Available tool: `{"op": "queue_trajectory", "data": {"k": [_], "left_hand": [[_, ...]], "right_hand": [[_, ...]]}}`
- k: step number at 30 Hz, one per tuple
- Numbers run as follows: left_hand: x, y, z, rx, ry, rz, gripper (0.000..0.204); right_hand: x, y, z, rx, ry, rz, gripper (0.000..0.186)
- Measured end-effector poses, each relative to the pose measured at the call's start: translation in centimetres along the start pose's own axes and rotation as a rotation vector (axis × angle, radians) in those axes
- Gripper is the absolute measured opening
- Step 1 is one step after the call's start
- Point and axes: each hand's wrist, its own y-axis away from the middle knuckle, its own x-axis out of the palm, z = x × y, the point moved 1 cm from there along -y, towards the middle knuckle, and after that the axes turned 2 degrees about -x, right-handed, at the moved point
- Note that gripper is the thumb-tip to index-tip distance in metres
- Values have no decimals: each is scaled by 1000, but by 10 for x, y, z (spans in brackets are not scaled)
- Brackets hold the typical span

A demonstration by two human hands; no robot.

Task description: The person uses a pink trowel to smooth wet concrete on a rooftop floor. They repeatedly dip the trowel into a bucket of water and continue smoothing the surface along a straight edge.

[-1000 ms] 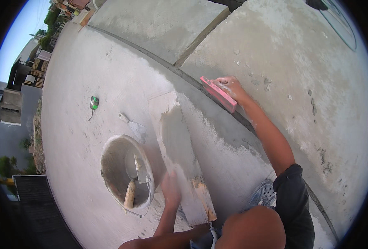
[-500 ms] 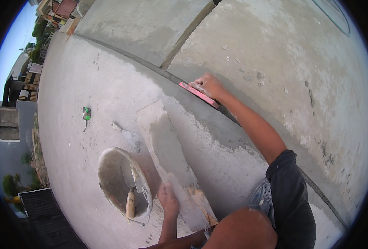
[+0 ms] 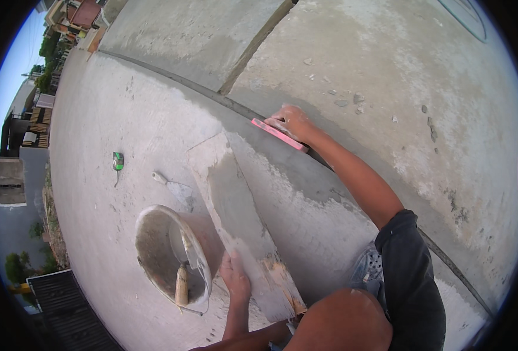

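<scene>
Bucket (image 3: 205,235) at 7–8 o'clock, a trowel (image 3: 181,285) resting inside. Left hand (image 3: 235,281), near 6, touches the left edge of the board (image 3: 247,254); from where I stand, cannot tell whether its grip is clenched. Advisable: hold the mortar-smeared face steady. Toward 1 o'clock, right hand (image 3: 292,120) – grip clasped round the pink float (image 3: 279,135), which sits along the dark joint (image 3: 235,106). Good practice, I judge: sole flat, pressure light and even, strokes following the joint. Versus one second ago: float shows a thinner pink edge – apparently lying flatter.
</scene>
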Motion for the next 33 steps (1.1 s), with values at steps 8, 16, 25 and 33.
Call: {"op": "queue_trajectory", "data": {"k": [8,16,25,33], "left_hand": [[-6,1,8,17,26,11,35],[1,1,10,7,50,45,35],[6,-1,14,-1,22,68,35],[5,-3,15,-13,33,73,35]], "right_hand": [[-24,35,20,168,-23,96,30],[-43,82,20,92,-19,-3,29],[-70,144,10,132,-13,61,31],[-90,189,0,201,-24,135,37]]}}
